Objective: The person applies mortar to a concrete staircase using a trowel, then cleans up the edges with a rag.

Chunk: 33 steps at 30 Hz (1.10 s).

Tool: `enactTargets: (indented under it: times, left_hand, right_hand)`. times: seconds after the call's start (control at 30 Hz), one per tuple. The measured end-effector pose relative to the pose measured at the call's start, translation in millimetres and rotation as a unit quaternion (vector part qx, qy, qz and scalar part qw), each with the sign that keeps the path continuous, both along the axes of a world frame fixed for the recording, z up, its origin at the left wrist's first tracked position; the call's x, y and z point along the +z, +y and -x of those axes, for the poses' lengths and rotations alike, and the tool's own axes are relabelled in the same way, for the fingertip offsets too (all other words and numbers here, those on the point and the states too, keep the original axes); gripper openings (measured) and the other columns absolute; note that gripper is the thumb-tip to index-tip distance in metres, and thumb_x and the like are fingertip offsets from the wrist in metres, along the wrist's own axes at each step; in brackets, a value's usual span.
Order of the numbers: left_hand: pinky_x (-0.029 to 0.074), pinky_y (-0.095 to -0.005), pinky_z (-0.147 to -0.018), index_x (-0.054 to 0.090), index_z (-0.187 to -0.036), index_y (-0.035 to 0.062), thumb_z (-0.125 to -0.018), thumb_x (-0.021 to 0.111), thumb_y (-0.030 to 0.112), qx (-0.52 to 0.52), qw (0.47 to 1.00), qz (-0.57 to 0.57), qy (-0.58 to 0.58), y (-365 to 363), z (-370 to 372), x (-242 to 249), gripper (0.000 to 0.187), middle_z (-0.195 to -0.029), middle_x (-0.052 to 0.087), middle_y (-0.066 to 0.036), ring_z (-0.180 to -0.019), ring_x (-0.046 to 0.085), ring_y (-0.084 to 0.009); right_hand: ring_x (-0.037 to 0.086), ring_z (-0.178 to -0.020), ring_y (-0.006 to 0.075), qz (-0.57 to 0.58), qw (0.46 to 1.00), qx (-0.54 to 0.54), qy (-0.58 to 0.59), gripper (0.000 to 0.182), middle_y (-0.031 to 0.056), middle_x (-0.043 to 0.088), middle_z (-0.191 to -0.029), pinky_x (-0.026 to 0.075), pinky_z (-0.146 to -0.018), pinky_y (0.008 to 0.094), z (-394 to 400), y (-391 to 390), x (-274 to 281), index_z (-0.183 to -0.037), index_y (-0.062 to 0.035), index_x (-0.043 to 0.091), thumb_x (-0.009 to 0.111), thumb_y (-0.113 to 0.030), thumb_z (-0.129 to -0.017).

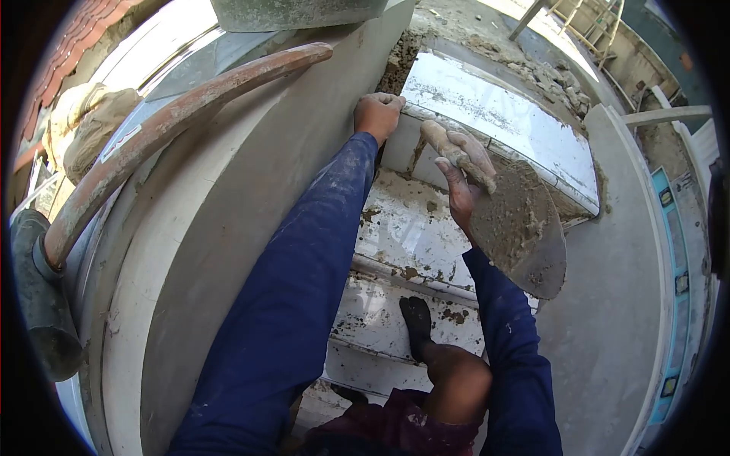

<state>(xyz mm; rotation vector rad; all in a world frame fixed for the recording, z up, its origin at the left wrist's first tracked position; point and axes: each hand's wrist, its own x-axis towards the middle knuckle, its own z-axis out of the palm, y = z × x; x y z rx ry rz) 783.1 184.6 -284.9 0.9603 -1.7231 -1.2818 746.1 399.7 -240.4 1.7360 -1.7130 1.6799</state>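
Observation:
My right hand is wrapped round the handle of a trowel. Wet grey mortar covers much of its blade, which points down and to the right, and more is caked on the handle. My left hand is closed at the left corner of the white upper step tile, close to the grey wall. Whatever its fingers may pinch is hidden. Below the tile, a middle white-tiled step carries smears and crumbs of mortar.
A bare foot rests on a lower tiled step. Plastered walls flank the stairs, the left wall and the right wall. On the left are a curved mortar-stained pipe and a bucket. Rubble lies beyond the top tile.

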Motion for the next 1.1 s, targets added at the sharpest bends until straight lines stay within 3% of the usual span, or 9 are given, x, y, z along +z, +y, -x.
enactTargets:
  times: [0.13,0.33,0.57,0.67,0.77,0.97,1.07,1.1]
  left_hand:
    - [0.049,-0.028,-0.063,0.074,-0.091,0.0002,-0.085,0.071,0.021,-0.026,0.999,-0.046,0.013,-1,-1,-15,0.022,-0.079,0.07,-0.004,-0.067,0.061,-0.0112]
    - [0.05,-0.0292,-0.064,0.074,-0.092,0.0012,-0.084,0.071,0.021,-0.014,1.0,0.02,-0.005,2,-5,-13,0.021,-0.078,0.071,-0.007,-0.067,0.062,-0.0121]
    - [0.05,-0.031,-0.065,0.074,-0.09,0.0017,-0.084,0.072,0.022,-0.01,1.0,-0.014,-0.006,9,-13,0,0.022,-0.077,0.071,-0.01,-0.067,0.063,-0.015]
    - [0.051,-0.0335,-0.066,0.073,-0.085,0.0013,-0.084,0.071,0.019,-0.017,1.0,0.0,0.024,4,-7,-8,0.018,-0.075,0.07,-0.012,-0.066,0.065,-0.0196]
    - [0.05,-0.0312,-0.067,0.073,-0.089,0.0016,-0.083,0.072,0.021,-0.018,1.0,-0.013,0.006,5,-9,-5,0.021,-0.079,0.072,-0.01,-0.07,0.065,-0.0164]
    - [0.051,-0.031,-0.068,0.074,-0.089,0.0019,-0.083,0.072,0.021,-0.011,1.0,-0.006,0.005,8,-11,-1,0.02,-0.08,0.072,-0.011,-0.071,0.065,-0.0171]
    - [0.051,-0.0313,-0.068,0.074,-0.09,0.0021,-0.083,0.072,0.021,-0.011,1.0,-0.008,0.005,7,-10,-4,0.02,-0.08,0.072,-0.011,-0.071,0.066,-0.0175]
    - [0.051,-0.0314,-0.068,0.074,-0.09,0.0021,-0.083,0.072,0.021,-0.01,1.0,-0.004,0.008,6,-10,-3,0.02,-0.08,0.072,-0.011,-0.071,0.066,-0.0175]
  right_hand:
    - [0.061,-0.111,0.0317,0.007,0.998,-0.022,0.056,0.038,0.0155,0.063,-0.119,0.048,-0.094,0.0391,11,-33,-15,-0.117,-0.0045,0.063,0.075,-0.01,-0.081]
    - [0.061,-0.111,0.0327,0.027,0.999,-0.014,0.023,0.04,0.0171,0.063,-0.119,0.049,-0.094,0.0404,19,-57,-28,-0.119,-0.0062,0.062,0.074,-0.008,-0.081]
    - [0.06,-0.112,0.0307,0.025,0.999,-0.012,0.047,0.038,0.0181,0.062,-0.119,0.048,-0.094,0.04,25,-67,-30,-0.119,-0.0057,0.062,0.074,-0.01,-0.083]
    - [0.06,-0.112,0.0306,0.005,1.0,-0.027,-0.004,0.037,0.0182,0.062,-0.12,0.048,-0.094,0.0399,26,-67,-33,-0.118,-0.0052,0.062,0.073,-0.011,-0.084]
    - [0.056,-0.117,0.0262,0.005,0.999,-0.012,-0.039,0.035,0.0167,0.062,-0.121,0.043,-0.101,0.0387,25,-65,-33,-0.119,-0.0005,0.06,0.07,-0.012,-0.088]
    - [0.054,-0.121,0.027,0.0,0.999,-0.015,-0.031,0.036,0.0173,0.06,-0.125,0.041,-0.103,0.0394,23,-62,-33,-0.121,-0.0006,0.059,0.07,-0.013,-0.088]
    - [0.061,-0.11,0.0282,0.013,1.0,-0.028,0.002,0.036,0.0169,0.063,-0.117,0.048,-0.094,0.0383,27,-64,-33,-0.118,-0.0038,0.061,0.072,-0.011,-0.085]
    - [0.059,-0.113,0.0279,0.02,0.999,-0.023,-0.019,0.036,0.0173,0.063,-0.119,0.046,-0.096,0.0386,27,-65,-34,-0.119,-0.0027,0.061,0.072,-0.012,-0.086]
